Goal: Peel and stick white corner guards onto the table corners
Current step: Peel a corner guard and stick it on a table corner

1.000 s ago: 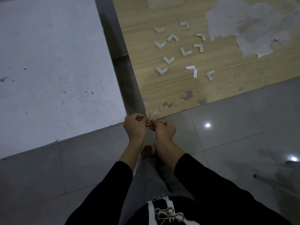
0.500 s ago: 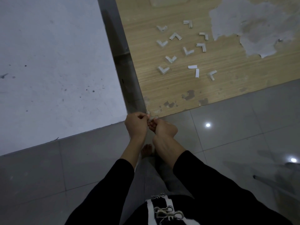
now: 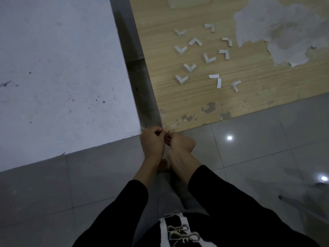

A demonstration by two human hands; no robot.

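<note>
Head view, from my remote seat: on the far left I see a white tabletop [image 3: 53,68], scuffed and speckled with dark marks. A grey metal rail [image 3: 140,72] runs along its right edge and separates it from a wooden table [image 3: 178,104].

Just below the near end of that rail, the left hand [image 3: 152,139] has its fingers curled in, thumb and fingertips pinching at a small pale piece that I take for a corner guard [image 3: 171,131]. It sits right at the near left corner of the wooden table, and it is too small for me to make out its shape. The right hand [image 3: 181,142] meets the left from the other side, fingers bent over and pinching the same piece, so the two hands touch at the fingertips. Both arms are in black sleeves [image 3: 231,211], and a bare foot [image 3: 162,164] shows on the grey tiled floor [image 3: 89,184] between the wrists.

Further right and up on the wooden top lie ten loose corner guards [image 3: 189,67], white L-shapes scattered apart from one another. Two flat white strips [image 3: 213,76] lie near each other among them. Beyond these, a big torn pale patch [image 3: 284,32] mars the veneer.
</note>
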